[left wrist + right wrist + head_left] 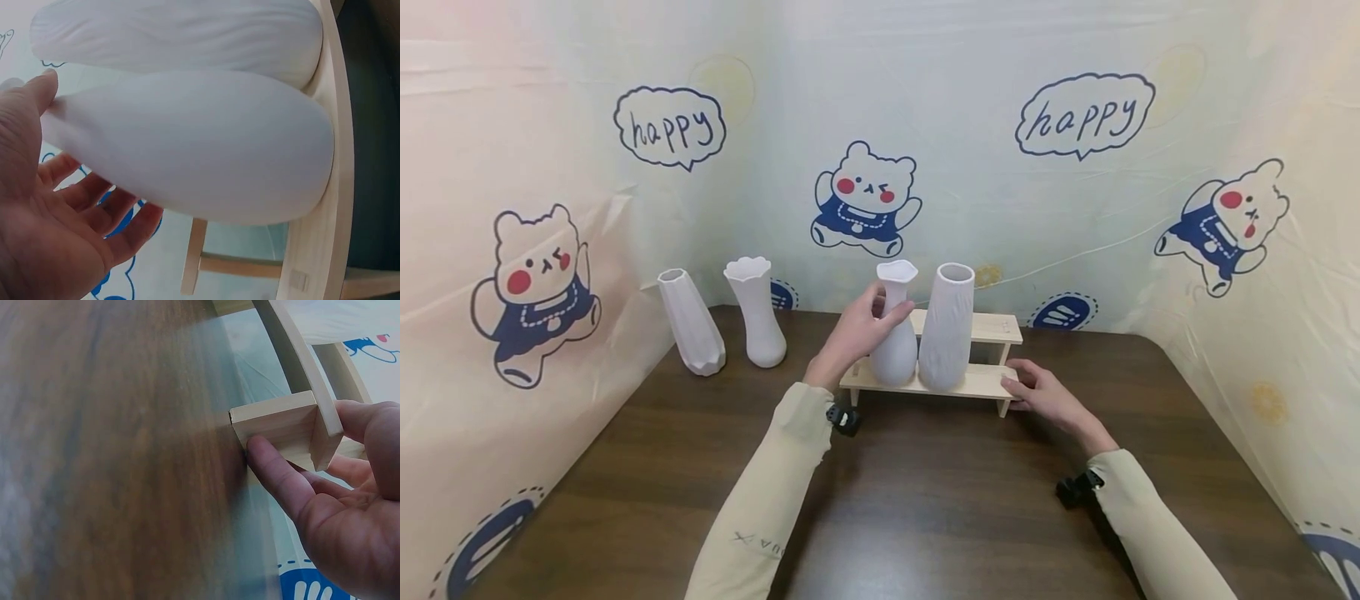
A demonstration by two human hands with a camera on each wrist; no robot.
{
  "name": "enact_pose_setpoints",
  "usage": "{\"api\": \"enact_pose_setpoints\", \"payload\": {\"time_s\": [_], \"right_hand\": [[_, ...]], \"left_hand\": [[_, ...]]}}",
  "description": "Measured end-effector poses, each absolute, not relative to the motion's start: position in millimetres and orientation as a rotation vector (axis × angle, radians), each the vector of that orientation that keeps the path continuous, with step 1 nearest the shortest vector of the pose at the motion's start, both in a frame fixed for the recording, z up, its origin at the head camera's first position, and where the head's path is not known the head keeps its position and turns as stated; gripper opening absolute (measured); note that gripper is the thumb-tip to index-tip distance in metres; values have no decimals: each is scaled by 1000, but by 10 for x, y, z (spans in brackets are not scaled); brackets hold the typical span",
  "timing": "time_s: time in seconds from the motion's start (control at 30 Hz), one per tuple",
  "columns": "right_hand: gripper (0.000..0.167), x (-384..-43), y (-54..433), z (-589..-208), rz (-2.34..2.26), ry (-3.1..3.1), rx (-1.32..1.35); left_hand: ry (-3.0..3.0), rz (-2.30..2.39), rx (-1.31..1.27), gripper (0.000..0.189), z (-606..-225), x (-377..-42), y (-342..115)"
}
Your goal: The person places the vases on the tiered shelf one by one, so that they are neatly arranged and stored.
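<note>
A two-tier wooden stand carries two white vases on its lower step. The left one, a smooth vase with a narrow neck and flared wavy rim, is held at the neck by my left hand. In the left wrist view its rounded body stands on the step, thumb on one side and fingers on the other. Close beside it is a textured vase with a round mouth. My right hand grips the stand's right end, one fingertip against the end leg in the right wrist view.
To the left on the dark wooden table stand a faceted white vase and a white vase with a scalloped rim. A printed cloth with bears hangs behind and at both sides. The stand's upper step rises behind the vases.
</note>
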State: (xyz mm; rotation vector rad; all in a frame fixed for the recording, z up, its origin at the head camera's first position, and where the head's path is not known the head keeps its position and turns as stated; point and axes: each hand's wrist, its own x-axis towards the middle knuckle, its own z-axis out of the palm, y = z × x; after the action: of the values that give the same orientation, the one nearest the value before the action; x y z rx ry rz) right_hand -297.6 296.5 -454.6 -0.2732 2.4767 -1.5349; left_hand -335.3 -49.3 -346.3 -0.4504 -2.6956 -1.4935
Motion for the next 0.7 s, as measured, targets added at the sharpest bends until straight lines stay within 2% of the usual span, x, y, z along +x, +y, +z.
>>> {"api": "enact_pose_setpoints", "payload": {"time_s": [0.4,0.7], "right_hand": [[55,-2969,2948,-4539,-1527,2486,-253],[60,-2964,2954,-4535,-1524,2487,-257]], "left_hand": [[-2620,-1490,-489,70,-3454,-3246,-720],[-2557,-1418,-472,59,-3457,-3211,-932]]}}
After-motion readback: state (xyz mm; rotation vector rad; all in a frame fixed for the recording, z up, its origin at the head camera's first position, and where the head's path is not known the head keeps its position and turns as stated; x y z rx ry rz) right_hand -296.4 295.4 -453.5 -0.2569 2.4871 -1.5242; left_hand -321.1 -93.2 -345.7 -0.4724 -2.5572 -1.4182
